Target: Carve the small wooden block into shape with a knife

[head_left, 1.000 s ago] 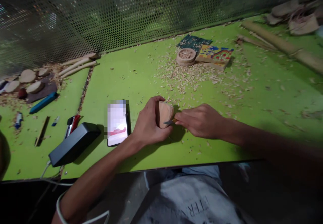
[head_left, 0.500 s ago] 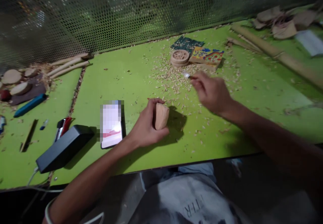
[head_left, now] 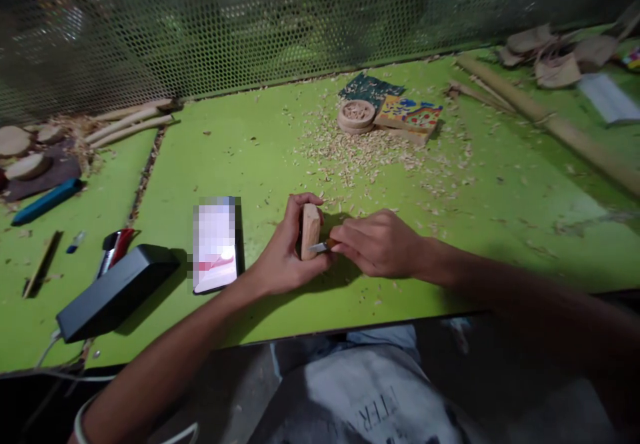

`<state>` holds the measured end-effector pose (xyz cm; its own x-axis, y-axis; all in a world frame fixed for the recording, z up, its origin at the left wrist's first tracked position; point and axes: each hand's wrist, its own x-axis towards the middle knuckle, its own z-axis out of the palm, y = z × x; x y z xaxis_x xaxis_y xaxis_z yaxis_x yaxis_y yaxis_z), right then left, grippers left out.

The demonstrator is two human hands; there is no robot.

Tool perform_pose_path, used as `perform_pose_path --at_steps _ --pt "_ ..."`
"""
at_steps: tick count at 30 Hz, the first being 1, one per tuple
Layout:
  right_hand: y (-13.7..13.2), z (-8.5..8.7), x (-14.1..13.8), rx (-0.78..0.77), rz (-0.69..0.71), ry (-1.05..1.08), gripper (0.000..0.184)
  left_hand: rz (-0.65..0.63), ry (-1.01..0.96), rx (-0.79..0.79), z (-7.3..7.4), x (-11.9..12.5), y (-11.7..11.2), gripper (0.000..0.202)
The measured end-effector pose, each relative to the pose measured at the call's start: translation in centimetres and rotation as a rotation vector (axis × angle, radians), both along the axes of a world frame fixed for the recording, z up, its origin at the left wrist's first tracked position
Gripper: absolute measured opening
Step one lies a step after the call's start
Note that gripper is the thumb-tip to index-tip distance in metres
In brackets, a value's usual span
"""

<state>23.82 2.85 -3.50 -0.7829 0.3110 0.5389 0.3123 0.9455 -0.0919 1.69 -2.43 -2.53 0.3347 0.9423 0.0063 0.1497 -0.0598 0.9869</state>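
My left hand (head_left: 284,254) is wrapped round a small pale wooden block (head_left: 310,229), holding it on edge on the green table (head_left: 240,144). My right hand (head_left: 376,243) grips a small carving knife (head_left: 320,247) by its handle. The short metal blade points left and touches the lower side of the block. Wood shavings (head_left: 360,154) lie scattered just beyond both hands.
A phone (head_left: 216,244) lies left of my left hand, beside a black power bank (head_left: 116,291) and a red-handled tool (head_left: 116,247). At the back sit a round wooden piece (head_left: 356,116) and painted tiles (head_left: 409,119). Sticks, wood discs and a mesh wall line the far side.
Half a second ago my right hand was out over the shavings with the knife lifted. It has come back to the block, and the blade is against the wood again. The block is turned more on edge.
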Motion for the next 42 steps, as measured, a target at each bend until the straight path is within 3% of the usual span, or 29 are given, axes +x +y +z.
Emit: perform_pose_path --at_steps 9,16,42 --pt "-0.05 -0.10 0.01 -0.018 -0.007 -0.037 0.031 0.033 0.001 -0.076 0.25 0.10 0.00 0.079" --pt "0.00 0.30 0.04 0.000 -0.013 0.014 0.032 0.080 0.116 -0.011 0.13 -0.05 0.25 0.074" --pt "0.03 0.62 0.23 0.000 0.009 0.048 0.030 0.031 0.203 0.037 0.48 -0.05 0.16 0.076"
